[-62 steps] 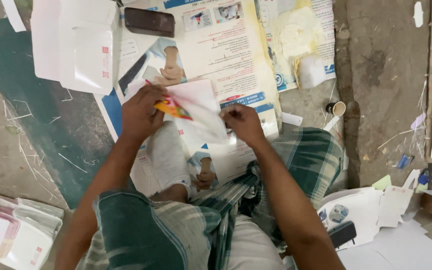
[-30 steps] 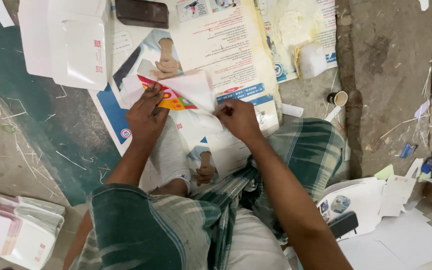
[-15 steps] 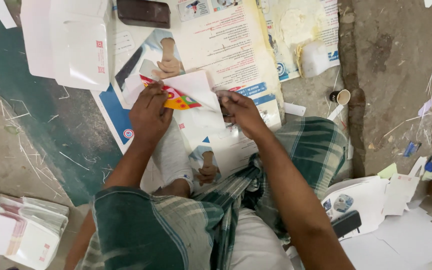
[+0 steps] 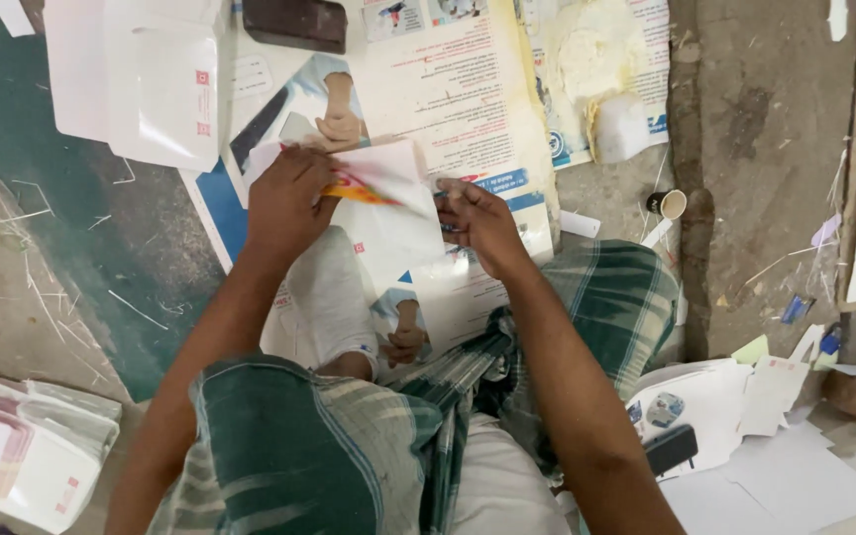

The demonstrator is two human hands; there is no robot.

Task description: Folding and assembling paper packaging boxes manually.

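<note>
left hand (image 4: 284, 203) presses white paper sheet (image 4: 388, 183) | right hand (image 4: 478, 223) at its edge | poster (image 4: 468, 89) beneath

I saw the white folded paper sheet (image 4: 388, 183) on the large printed poster (image 4: 468, 89), a dark rectangular wallet (image 4: 294, 22) behind it, white envelopes (image 4: 151, 79) left.

The person is wearing a green-and-white checked wrap (image 4: 329, 446) with darker green bands, lying over both legs. Next to the wrap, a plain white garment (image 4: 497, 485) is covering the lap. Both forearms are showing bare above the wrap, without sleeves, watch or rings.
</note>
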